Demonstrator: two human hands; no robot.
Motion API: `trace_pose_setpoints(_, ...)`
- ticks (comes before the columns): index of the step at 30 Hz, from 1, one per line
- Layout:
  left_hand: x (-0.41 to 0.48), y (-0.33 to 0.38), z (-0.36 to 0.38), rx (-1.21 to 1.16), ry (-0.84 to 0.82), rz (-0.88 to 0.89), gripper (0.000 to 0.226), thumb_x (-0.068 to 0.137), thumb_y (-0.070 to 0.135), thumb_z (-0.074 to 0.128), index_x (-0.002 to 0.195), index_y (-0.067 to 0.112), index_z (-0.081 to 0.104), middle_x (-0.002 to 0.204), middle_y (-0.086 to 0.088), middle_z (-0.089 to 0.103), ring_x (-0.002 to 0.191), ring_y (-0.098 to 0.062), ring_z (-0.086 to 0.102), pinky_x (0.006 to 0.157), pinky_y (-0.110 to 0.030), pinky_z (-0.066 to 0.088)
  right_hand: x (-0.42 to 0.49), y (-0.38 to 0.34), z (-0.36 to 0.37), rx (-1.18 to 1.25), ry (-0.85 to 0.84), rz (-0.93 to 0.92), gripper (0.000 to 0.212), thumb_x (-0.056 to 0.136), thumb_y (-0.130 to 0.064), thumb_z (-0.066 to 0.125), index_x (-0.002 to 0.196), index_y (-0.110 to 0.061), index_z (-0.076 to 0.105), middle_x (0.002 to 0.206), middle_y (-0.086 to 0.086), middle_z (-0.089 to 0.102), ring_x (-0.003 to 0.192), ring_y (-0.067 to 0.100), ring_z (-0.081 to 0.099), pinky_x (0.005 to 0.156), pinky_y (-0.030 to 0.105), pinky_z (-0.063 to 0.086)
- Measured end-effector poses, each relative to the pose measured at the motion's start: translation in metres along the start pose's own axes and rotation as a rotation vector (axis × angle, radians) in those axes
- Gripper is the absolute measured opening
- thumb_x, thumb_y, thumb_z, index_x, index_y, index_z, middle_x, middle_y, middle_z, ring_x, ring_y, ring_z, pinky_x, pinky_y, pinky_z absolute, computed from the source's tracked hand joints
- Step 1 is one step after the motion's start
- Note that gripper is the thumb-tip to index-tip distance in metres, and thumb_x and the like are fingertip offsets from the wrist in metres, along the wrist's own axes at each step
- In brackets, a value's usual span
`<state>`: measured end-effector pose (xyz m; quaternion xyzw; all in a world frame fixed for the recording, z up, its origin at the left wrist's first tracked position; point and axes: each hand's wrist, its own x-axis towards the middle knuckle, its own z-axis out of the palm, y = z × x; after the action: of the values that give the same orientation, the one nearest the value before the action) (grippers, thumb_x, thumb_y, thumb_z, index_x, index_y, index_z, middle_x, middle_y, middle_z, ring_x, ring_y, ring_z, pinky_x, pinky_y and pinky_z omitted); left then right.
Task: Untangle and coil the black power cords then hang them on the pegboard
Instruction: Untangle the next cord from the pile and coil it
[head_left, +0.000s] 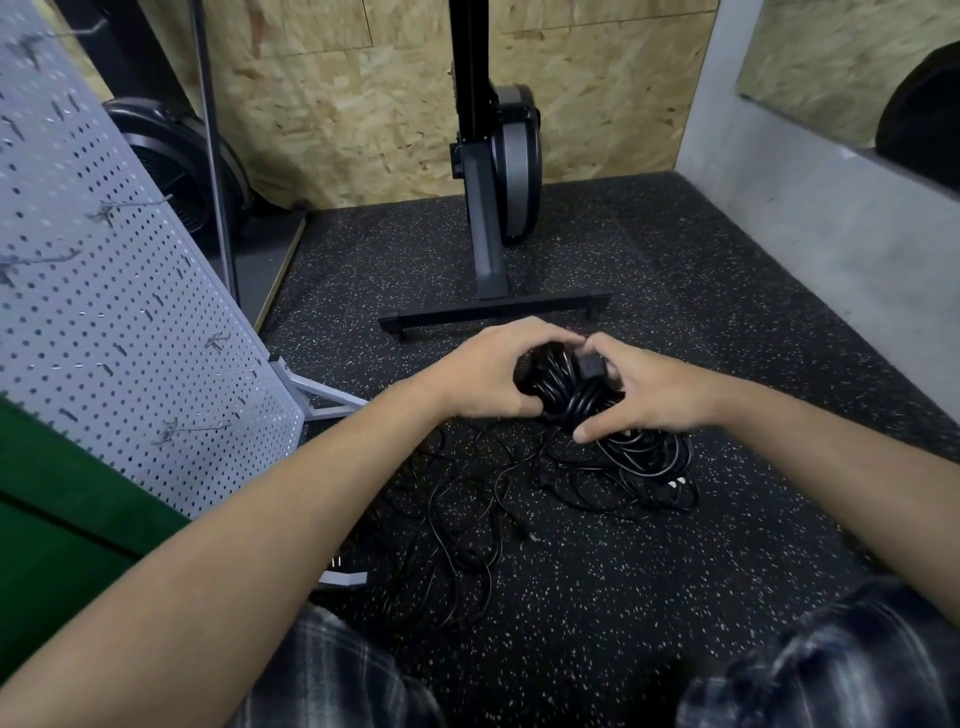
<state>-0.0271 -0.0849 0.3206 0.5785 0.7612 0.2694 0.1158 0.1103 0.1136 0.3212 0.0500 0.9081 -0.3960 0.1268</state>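
Note:
Both my hands hold one coiled black power cord (569, 395) above the floor. My left hand (488, 374) wraps the coil's left side, and my right hand (644, 387) grips its right side, with a black plug showing between the thumbs. Below the coil, a loose tangle of black cords (519, 488) spreads across the speckled rubber floor, with a denser bundle at its right end. The grey pegboard (104, 291) leans at the left on a metal stand, with several wire hooks (192, 428) sticking out, all bare.
A black upright exercise machine (498, 208) with a T-shaped base stands just beyond my hands against the chipboard wall. A concrete wall (810, 218) bounds the right side. A green surface (62, 509) lies at the lower left, and my plaid-clad knees fill the bottom edge.

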Motion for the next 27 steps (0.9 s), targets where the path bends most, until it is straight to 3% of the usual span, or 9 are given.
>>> trace_pose_setpoints(2,-0.003,-0.007,0.001,0.003,0.029,-0.030,0.063,0.073,0.023,0.088,0.132,0.025,0.065,0.126,0.010,0.066,0.119,-0.007,0.060,0.108,-0.038,0.047,-0.002,0.003,-0.003,0.019,0.014,-0.001,0.073,0.073,-0.026,0.096,0.128,-0.033,0.048,0.117,-0.002,0.074,0.111,0.017,0.071,0.103,0.043,0.054)
trace_pose_setpoints(5,-0.007,-0.010,0.007,-0.002,0.058,-0.050,0.049,0.073,0.032,0.090,0.116,0.025,0.068,0.112,0.011,0.068,0.107,-0.009,0.063,0.098,-0.041,0.051,-0.002,0.004,-0.006,0.040,0.030,-0.006,0.071,0.070,-0.027,0.097,0.123,-0.040,0.053,0.120,-0.002,0.073,0.112,0.016,0.070,0.105,0.046,0.053)
trace_pose_setpoints(11,-0.007,-0.003,0.006,0.146,0.058,-0.013,0.076,0.063,0.053,0.091,0.123,0.029,0.051,0.115,0.015,0.057,0.104,-0.012,0.060,0.089,-0.041,0.053,-0.006,0.003,-0.013,0.213,0.051,-0.021,0.068,0.070,-0.014,0.096,0.122,-0.038,0.058,0.111,0.006,0.077,0.102,0.024,0.076,0.088,0.051,0.063)
trace_pose_setpoints(17,-0.011,-0.009,0.010,0.189,0.084,0.029,0.055,0.070,0.047,0.092,0.108,0.018,0.063,0.099,0.007,0.066,0.090,-0.015,0.064,0.079,-0.043,0.054,-0.006,0.006,-0.009,0.193,0.006,-0.010,0.071,0.074,-0.017,0.094,0.129,-0.034,0.052,0.117,-0.001,0.076,0.110,0.019,0.073,0.095,0.046,0.060)
trace_pose_setpoints(19,-0.012,-0.010,0.010,0.226,0.063,0.013,0.048,0.075,0.046,0.089,0.105,0.018,0.065,0.095,0.007,0.068,0.086,-0.015,0.065,0.077,-0.041,0.054,-0.006,0.007,-0.008,0.173,-0.009,-0.010,0.070,0.077,-0.020,0.093,0.130,-0.034,0.050,0.117,-0.006,0.076,0.110,0.013,0.072,0.096,0.038,0.056)
trace_pose_setpoints(21,-0.013,-0.009,0.007,0.246,0.076,-0.013,0.033,0.081,0.033,0.082,0.105,0.016,0.067,0.093,0.006,0.070,0.084,-0.016,0.066,0.078,-0.040,0.055,-0.007,0.005,-0.007,0.179,-0.021,-0.004,0.067,0.081,-0.021,0.090,0.133,-0.035,0.050,0.116,-0.009,0.077,0.109,0.007,0.072,0.094,0.031,0.054)
trace_pose_setpoints(24,-0.013,-0.011,-0.004,0.174,0.109,-0.056,0.026,0.082,0.011,0.075,0.107,0.018,0.069,0.093,0.008,0.073,0.086,-0.009,0.067,0.079,-0.037,0.056,0.000,0.004,-0.001,0.184,-0.018,0.005,0.070,0.080,-0.028,0.090,0.137,-0.038,0.050,0.118,-0.009,0.076,0.111,0.008,0.071,0.102,0.035,0.054)
trace_pose_setpoints(27,-0.020,-0.014,-0.004,0.160,0.066,-0.044,0.029,0.086,0.009,0.072,0.110,0.023,0.065,0.100,0.009,0.066,0.092,-0.010,0.063,0.084,-0.037,0.054,0.008,0.004,0.006,0.122,-0.006,0.000,0.076,0.076,-0.039,0.092,0.138,-0.046,0.049,0.118,-0.008,0.074,0.118,0.005,0.066,0.112,0.039,0.047)
